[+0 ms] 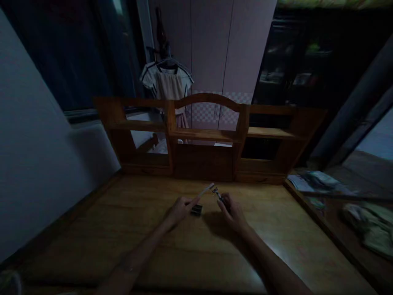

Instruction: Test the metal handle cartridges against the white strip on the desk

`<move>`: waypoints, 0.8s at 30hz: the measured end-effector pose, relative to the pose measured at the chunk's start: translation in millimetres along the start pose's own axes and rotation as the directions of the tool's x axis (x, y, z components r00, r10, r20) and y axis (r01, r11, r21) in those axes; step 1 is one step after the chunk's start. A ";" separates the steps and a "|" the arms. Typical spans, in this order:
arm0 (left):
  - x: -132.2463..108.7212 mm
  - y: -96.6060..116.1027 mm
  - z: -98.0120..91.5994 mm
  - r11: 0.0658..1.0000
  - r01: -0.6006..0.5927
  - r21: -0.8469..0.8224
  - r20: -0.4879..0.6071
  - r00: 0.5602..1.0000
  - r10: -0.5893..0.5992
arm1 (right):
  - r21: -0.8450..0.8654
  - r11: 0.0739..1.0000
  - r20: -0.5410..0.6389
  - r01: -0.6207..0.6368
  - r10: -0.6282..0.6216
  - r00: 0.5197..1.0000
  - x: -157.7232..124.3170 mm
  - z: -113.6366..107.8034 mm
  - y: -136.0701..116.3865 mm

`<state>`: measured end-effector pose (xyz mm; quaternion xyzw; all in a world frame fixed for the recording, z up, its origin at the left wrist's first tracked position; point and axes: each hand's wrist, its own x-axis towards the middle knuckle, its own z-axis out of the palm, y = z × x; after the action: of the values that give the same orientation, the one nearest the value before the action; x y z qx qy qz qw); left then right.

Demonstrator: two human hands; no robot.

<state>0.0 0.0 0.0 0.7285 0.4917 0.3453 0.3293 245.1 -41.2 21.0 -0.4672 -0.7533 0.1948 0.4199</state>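
Over the smooth wooden desk (132, 209), I see the left hand (180, 209) pinching a slim, pale toothbrush (205, 190) toward two o'clock, the right hand (232, 211) gripping a metal-headed razor (217, 194) toward eleven. Steady wrists and light pressure should suit such close work. A ribbed black case (197, 210) lies at seven o'clock from the toothbrush.

We appear to be in a home, judging by the wooden desk (123, 221) with open shelves (204, 134) before us, the garment (168, 82) on a hanger (170, 62), the tall pale wardrobe (207, 45) and the dark cabinet (288, 84) beyond.
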 end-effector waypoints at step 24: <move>-2.9 13.8 -1.4 1.000 0.026 -0.004 -0.002 1.000 -0.026 | 0.019 1.000 -0.033 0.010 -0.009 0.999 1.0 -0.2 -3.8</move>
<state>4.8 -6.7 11.6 0.7208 0.5009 0.3427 0.3348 242.9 -42.2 24.1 -0.4626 -0.7466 0.1923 0.4378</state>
